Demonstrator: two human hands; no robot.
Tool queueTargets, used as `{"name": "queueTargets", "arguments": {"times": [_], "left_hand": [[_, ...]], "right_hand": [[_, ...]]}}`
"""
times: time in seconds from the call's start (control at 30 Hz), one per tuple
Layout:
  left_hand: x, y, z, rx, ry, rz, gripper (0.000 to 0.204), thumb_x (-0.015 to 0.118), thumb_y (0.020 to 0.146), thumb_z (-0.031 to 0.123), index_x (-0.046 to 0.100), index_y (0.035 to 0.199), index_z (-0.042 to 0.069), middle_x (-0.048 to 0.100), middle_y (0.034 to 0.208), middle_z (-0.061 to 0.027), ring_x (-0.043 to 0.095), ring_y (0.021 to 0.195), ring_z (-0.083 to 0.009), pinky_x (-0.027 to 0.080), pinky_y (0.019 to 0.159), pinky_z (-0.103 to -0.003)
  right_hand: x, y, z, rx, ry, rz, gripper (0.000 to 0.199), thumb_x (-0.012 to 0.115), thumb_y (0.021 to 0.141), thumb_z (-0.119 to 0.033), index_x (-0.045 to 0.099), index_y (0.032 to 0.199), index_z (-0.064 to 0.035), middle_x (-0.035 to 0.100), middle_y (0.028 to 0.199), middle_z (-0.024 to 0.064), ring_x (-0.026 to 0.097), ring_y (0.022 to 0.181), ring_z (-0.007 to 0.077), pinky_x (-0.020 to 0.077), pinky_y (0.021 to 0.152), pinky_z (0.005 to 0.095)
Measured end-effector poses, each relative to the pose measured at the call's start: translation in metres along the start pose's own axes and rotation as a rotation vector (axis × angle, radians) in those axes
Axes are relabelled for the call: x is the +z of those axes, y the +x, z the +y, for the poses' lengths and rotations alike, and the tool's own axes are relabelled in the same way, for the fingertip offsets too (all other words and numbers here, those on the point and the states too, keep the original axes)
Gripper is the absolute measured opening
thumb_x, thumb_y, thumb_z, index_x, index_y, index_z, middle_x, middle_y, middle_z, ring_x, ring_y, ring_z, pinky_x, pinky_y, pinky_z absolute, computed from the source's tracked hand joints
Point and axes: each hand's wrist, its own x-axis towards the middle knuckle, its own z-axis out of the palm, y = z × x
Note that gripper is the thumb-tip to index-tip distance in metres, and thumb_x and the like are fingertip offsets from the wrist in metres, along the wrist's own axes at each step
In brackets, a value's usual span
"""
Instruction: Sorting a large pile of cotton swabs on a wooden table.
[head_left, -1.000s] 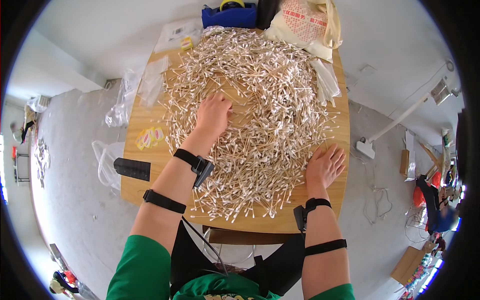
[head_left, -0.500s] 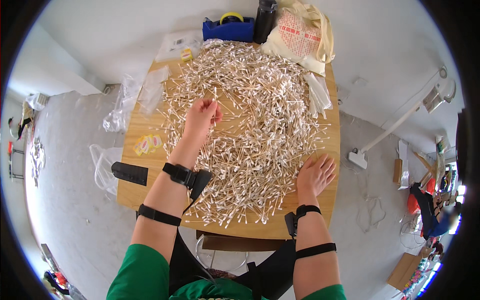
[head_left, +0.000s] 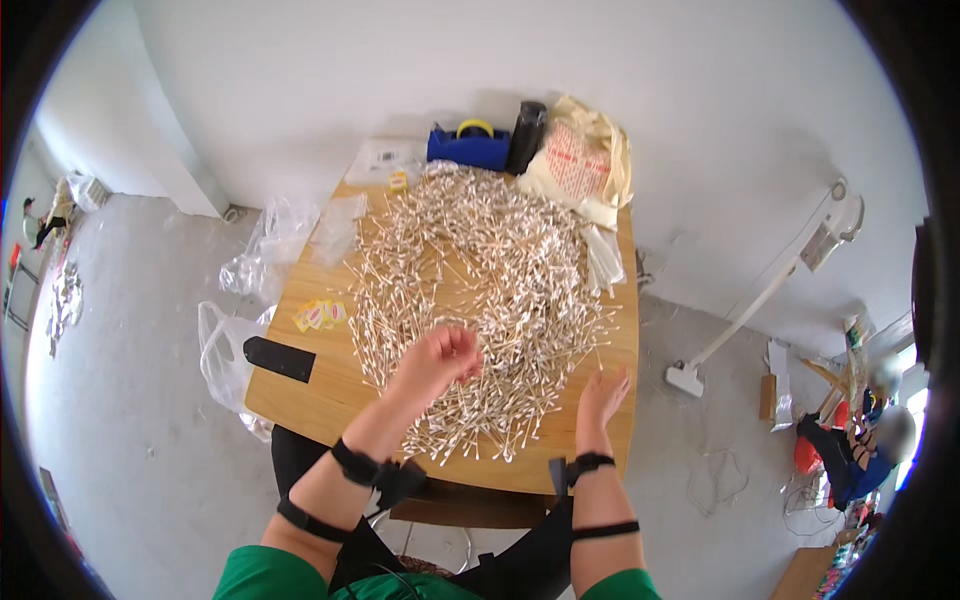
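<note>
A broad heap of cotton swabs (head_left: 530,290) with white tips and pale sticks is spread over a wooden table (head_left: 300,397). Above the near part of the heap is my left hand (head_left: 440,362), its fingers curled in; whatever they may hold is hidden. At the table's right side my right hand (head_left: 602,395) is turned on edge with its fingers stretched out, beside the swabs and holding nothing visible. Black straps with small devices circle both forearms.
At the far edge stand a blue tape dispenser (head_left: 468,150), a black bottle (head_left: 527,138) and a cream cloth bag (head_left: 575,165). Small yellow packets (head_left: 320,315) and a black flat strip (head_left: 279,359) lie on the left. A white stick vacuum (head_left: 740,310) leans right of the table.
My left hand has come back toward me from the middle of the heap, its fingers curled. The right hand has turned from flat onto its edge. My view has tilted upward.
</note>
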Motion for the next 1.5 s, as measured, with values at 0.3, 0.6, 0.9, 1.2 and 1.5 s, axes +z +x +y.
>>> {"name": "queueTargets", "arguments": {"times": [0.3, 0.6, 0.9, 1.2, 1.5], "left_hand": [[0.029, -0.107, -0.03, -0.045, 0.321, -0.225, 0.02, 0.059, 0.094, 0.005, 0.057, 0.113, 0.0, 0.065, 0.087, -0.0042, 0.064, 0.071, -0.0089, 0.048, 0.058, -0.022], [0.018, -0.152, -0.018, 0.082, -0.11, 0.155, 0.02, 0.049, 0.101, 0.012, 0.046, 0.119, 0.005, 0.055, 0.083, -0.0014, 0.043, 0.055, -0.0053, 0.034, 0.048, -0.02], [0.045, -0.201, 0.012, 0.183, -0.207, -0.069, 0.028, 0.061, 0.096, 0.02, 0.059, 0.119, 0.004, 0.059, 0.099, 0.0044, 0.051, 0.084, -0.0028, 0.041, 0.074, -0.017], [0.04, -0.202, 0.011, 0.195, -0.273, 0.038, 0.013, 0.064, 0.094, 0.012, 0.067, 0.098, 0.0, 0.065, 0.085, -0.0011, 0.056, 0.081, -0.0061, 0.045, 0.078, -0.021], [0.031, -0.199, 0.009, 0.082, -0.293, 0.117, 0.019, 0.062, 0.096, 0.021, 0.067, 0.091, 0.003, 0.057, 0.07, 0.0042, 0.035, 0.054, -0.0001, 0.025, 0.047, -0.019]], "right_hand": [[-0.129, -0.157, -0.068, -0.429, 0.754, -0.518, 0.014, 0.06, 0.092, -0.008, 0.063, 0.104, -0.0011, 0.065, 0.088, 0.0168, 0.065, 0.077, 0.0296, 0.0508, 0.068, 0.0351], [-0.185, -0.206, -0.073, -0.411, 0.782, -0.489, 0.012, 0.058, 0.095, -0.011, 0.061, 0.089, -0.0011, 0.063, 0.072, 0.0105, 0.06, 0.06, 0.0229, 0.0469, 0.054, 0.0312], [-0.21, -0.235, -0.08, -0.153, 1.189, -0.682, 0.017, 0.049, 0.102, -0.016, 0.057, 0.099, -0.0014, 0.061, 0.07, 0.0027, 0.053, 0.055, 0.0061, 0.044, 0.051, 0.0193], [-0.213, -0.246, -0.08, -0.146, 1.228, -0.941, 0.019, 0.047, 0.103, -0.019, 0.053, 0.102, -0.0009, 0.062, 0.07, 0.0052, 0.054, 0.054, 0.0081, 0.0441, 0.051, 0.0199], [-0.209, -0.248, -0.074, -0.033, 1.447, -1.075, 0.025, 0.043, 0.104, -0.024, 0.051, 0.1, -0.0015, 0.063, 0.07, 0.0085, 0.054, 0.052, 0.0102, 0.0441, 0.049, 0.0206]]}}
